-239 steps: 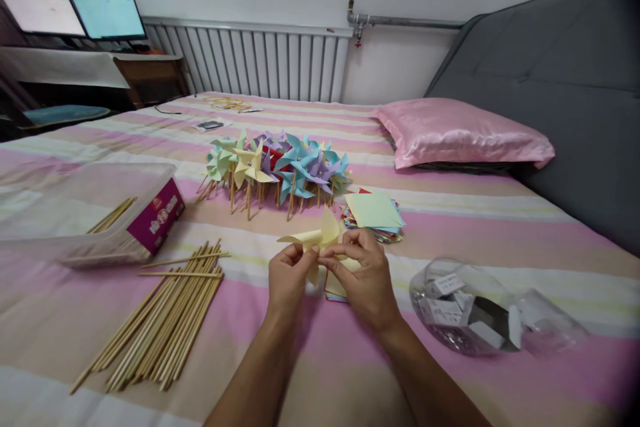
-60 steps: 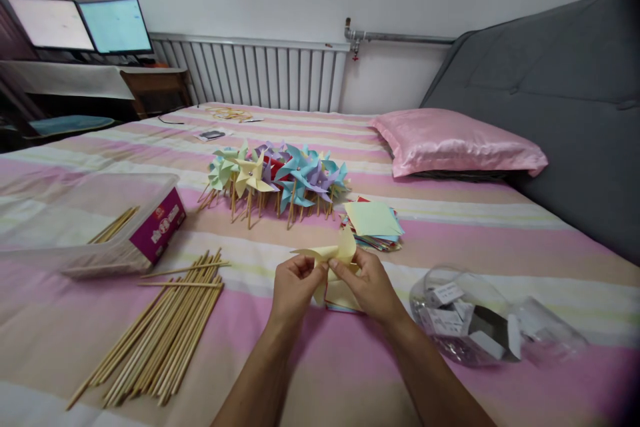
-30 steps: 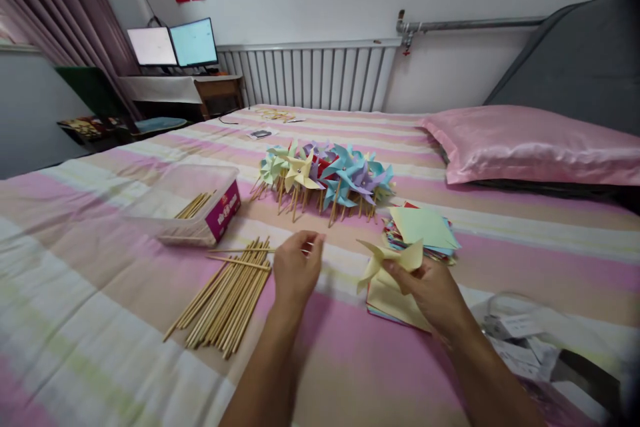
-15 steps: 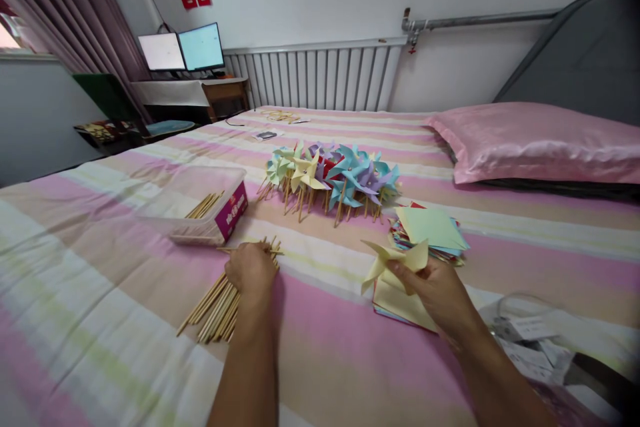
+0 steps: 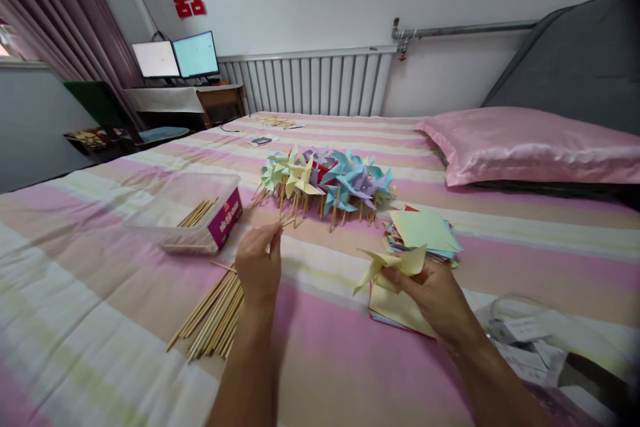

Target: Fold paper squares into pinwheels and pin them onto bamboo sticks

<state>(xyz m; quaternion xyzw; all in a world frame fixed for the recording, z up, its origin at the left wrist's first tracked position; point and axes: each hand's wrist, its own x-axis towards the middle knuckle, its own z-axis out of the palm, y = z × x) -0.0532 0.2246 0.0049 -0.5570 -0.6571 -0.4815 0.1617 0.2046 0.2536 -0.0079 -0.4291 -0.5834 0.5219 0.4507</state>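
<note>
Yellow pinwheel (image 5: 390,261) pinched in right hand (image 5: 434,293) above paper stack (image 5: 400,303). Wooden stick (image 5: 280,225) pinched in left hand (image 5: 259,265), lifted over stick pile (image 5: 213,313).

Two bare forearms come in from the near edge, with no sleeves, watch, bracelets or gloves on them. The left hand (image 5: 259,268) and the right hand (image 5: 433,295) wear no rings, and the fingernails are short and unpainted.
</note>
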